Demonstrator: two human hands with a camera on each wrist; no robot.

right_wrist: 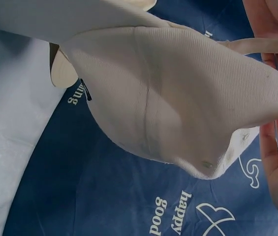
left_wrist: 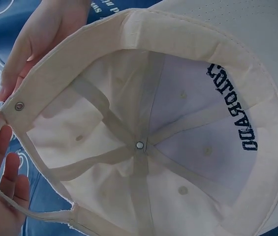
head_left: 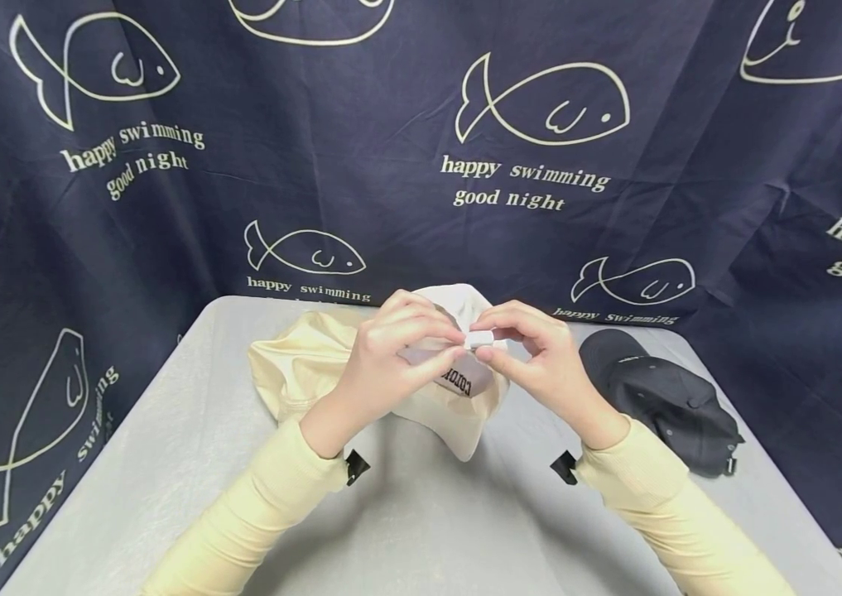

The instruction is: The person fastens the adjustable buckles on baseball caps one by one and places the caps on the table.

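Note:
An off-white baseball cap (head_left: 458,414) is held up between both hands, its brim hanging toward me. At the back of it, the left hand (head_left: 398,339) pinches the narrow adjuster strap (left_wrist: 35,214) by its end. Facing it, the right hand (head_left: 532,343) pinches the corner of the band, where a small metal snap (left_wrist: 19,105) shows. Fingertips of the two hands nearly meet at these strap ends. The left wrist view looks into the crown (left_wrist: 124,103), with dark lettering seen through the front panel. From the right wrist, the cap's outer side (right_wrist: 143,93) fills the middle.
A pale yellow, crumpled cap (head_left: 301,360) lies on the left part of the light grey table (head_left: 435,538). On the right lies a black cap (head_left: 666,393). Behind the table hangs a dark blue cloth (head_left: 391,149) printed with fish and words.

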